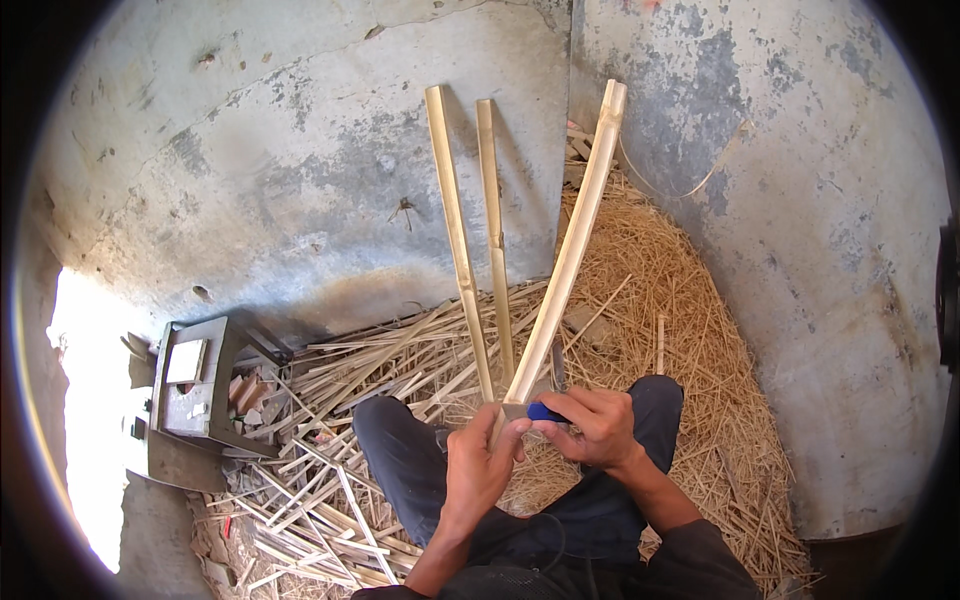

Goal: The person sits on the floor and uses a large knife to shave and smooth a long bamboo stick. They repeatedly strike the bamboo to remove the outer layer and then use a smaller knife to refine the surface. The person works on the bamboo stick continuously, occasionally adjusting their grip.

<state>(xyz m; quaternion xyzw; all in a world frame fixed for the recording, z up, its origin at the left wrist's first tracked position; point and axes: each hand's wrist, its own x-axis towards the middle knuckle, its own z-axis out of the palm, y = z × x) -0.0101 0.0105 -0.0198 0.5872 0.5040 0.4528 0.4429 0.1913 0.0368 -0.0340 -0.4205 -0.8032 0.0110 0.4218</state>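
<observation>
A pale bamboo strip [565,260] stands tilted, its top leaning right toward the wall corner, its lower end split by a knife. The knife's blue handle [546,411] pokes out sideways at the strip's base, the grey blade [515,409] lying flat across the split.

- Left hand [482,462] is raised before the knees, forearm coming up from the lower edge, fingers curled shut in a grip.
- Right hand [596,428] sits just beside it, touching, wrist bent inward, fingers [572,402] closed around a handle.
- Both knees are bent, legs in dark trousers.
</observation>
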